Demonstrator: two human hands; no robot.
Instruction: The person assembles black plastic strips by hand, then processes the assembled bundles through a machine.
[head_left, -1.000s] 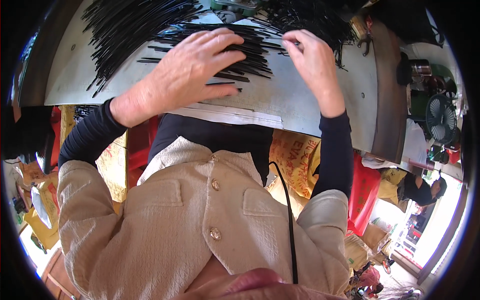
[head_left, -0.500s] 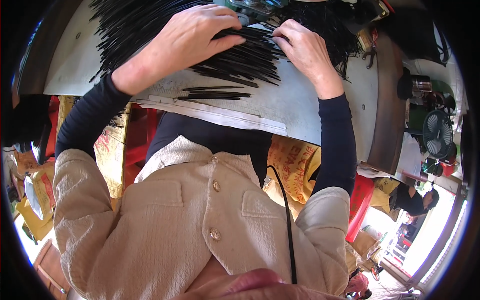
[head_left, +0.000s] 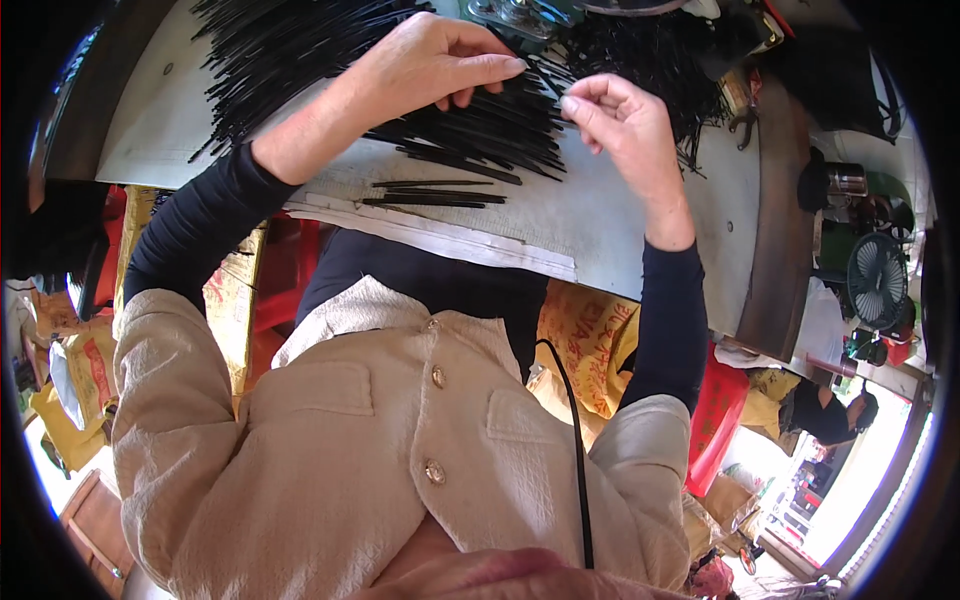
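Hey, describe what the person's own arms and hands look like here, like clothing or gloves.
The left hand and right hand wear no gloves. Close-fitting black sleeves cover the forearms, wrinkled on the left one. Wider, textured beige jacket sleeves cover the upper arms.

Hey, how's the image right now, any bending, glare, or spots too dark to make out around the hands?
In the head view, the brown table edge at right bows and the corners go black; there too, the opening at lower right is washed-out white, black strips at upper left partly merge, and whether the right hand pinches a strip is unclear.
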